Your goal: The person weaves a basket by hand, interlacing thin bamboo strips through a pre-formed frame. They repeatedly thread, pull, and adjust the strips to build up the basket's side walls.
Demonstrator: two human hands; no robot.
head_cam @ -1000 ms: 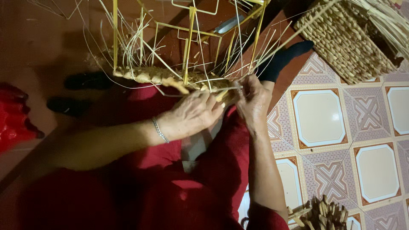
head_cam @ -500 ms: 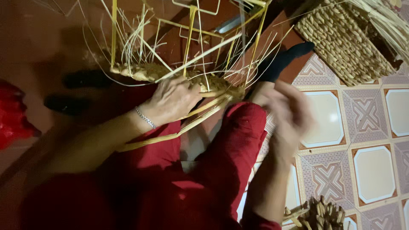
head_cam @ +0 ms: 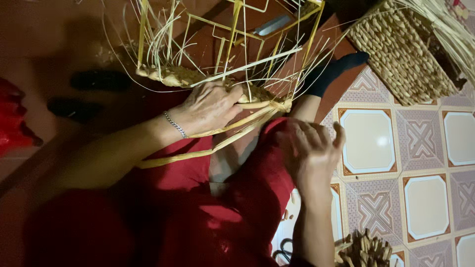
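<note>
A yellow wire basket frame (head_cam: 232,34) with a half-woven straw rim (head_cam: 173,76) rests on my lap, over red trousers (head_cam: 198,198). My left hand (head_cam: 210,106), with a thin silver bracelet at the wrist, presses on the woven rim and pinches the straw strands there. Long flat straw strands (head_cam: 217,143) trail from under that hand down across my lap. My right hand (head_cam: 314,148) hovers apart from the frame, over my right knee, fingers loosely curled with nothing seen in them.
A finished woven basket (head_cam: 401,54) lies at the upper right beside a bundle of loose straw (head_cam: 452,34). Another woven piece (head_cam: 361,249) sits at the bottom, with black scissors (head_cam: 282,252) next to it. The patterned tile floor (head_cam: 420,193) spreads right. A red bag (head_cam: 15,123) lies left.
My right hand has left the woven rim and drawn back toward my knee. The left hand stays on the rim, with long strands now trailing loose beneath it.
</note>
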